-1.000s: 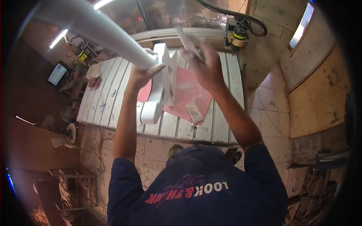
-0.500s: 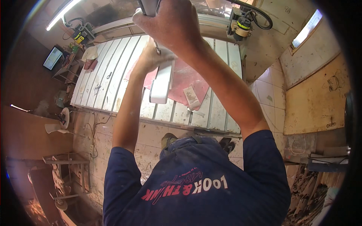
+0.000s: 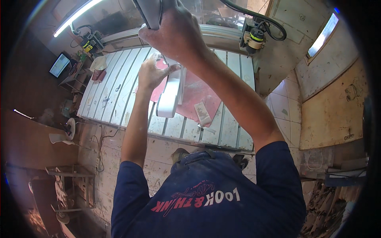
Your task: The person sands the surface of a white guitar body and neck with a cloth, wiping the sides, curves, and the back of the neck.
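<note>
My left hand (image 3: 152, 73) grips a white cut-out piece (image 3: 168, 97) with a curved end, standing on a pink sheet (image 3: 202, 89) over the slatted work table (image 3: 111, 95). My right hand (image 3: 178, 37) is raised high above it, closed on a flat grey object (image 3: 147, 12), partly out of the picture and partly covered by my fingers. An off-white strip (image 3: 202, 114) lies near the sheet's front corner. The far part of the white piece is hidden behind my right hand and forearm.
A machine spindle (image 3: 253, 39) with hoses hangs at back right, another head (image 3: 91, 41) at back left. A monitor (image 3: 59, 65) is on the left, a cloth bundle (image 3: 98, 69) on the table's left end, a yellowish board (image 3: 329, 115) at right and a metal stand (image 3: 71, 172) at lower left.
A second ago my right hand was lower and further right. It has risen to above the left hand. The long white tube at upper left is out of sight.
</note>
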The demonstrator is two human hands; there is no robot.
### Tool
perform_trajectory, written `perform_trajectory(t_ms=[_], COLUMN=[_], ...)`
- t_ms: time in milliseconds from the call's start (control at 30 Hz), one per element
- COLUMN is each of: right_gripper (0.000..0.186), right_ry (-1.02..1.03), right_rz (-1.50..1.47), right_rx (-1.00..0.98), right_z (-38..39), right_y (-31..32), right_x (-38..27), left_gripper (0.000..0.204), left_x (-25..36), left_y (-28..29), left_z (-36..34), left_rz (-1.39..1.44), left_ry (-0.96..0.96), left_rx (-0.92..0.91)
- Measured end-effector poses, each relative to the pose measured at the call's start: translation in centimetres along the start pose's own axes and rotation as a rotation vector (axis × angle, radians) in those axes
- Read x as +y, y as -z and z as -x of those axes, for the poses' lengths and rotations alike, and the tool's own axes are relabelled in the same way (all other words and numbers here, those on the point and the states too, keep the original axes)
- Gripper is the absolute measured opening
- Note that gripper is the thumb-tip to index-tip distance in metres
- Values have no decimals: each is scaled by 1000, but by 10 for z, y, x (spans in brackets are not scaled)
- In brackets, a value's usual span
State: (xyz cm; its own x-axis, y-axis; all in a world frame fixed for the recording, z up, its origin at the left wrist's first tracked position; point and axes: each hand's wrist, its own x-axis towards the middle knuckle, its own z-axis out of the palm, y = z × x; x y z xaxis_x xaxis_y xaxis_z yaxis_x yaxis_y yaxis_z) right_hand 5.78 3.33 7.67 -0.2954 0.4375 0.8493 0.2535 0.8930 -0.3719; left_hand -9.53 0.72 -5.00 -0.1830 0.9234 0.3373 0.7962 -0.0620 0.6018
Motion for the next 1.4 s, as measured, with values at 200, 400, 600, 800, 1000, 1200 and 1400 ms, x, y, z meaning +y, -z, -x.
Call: perform_trajectory(t_ms=[200,400,600,800,1000,1200,1400], right_gripper=[38,37,36,39,39,46,51], right_ry=[37,-11,-7,-14,49,55,30], right_rz=[-21,-26,4,-25,-48,-95,-47], right_rx=[144,0,-13,97,84,139,86], right_z=[-8,-7,-8,-4,-1,1,-3], right_y=[-8,1,2,6,8,-3,7], right_x=[-4,-7,7,-1,4,-2,8], left_gripper=[98,108,110,125,124,114,114], left_x=[-23,-1,27,-2,2,-12,-4], left_y=[-4,5,-2,16,11,-13,10], left_z=[4,-5,1,6,13,2,21], left_rz=[177,152,-82,203,220,62,398], left_ry=[53,36,107,281,284,149,352], left_rx=[-172,-345,23,-528,-533,-84,-513])
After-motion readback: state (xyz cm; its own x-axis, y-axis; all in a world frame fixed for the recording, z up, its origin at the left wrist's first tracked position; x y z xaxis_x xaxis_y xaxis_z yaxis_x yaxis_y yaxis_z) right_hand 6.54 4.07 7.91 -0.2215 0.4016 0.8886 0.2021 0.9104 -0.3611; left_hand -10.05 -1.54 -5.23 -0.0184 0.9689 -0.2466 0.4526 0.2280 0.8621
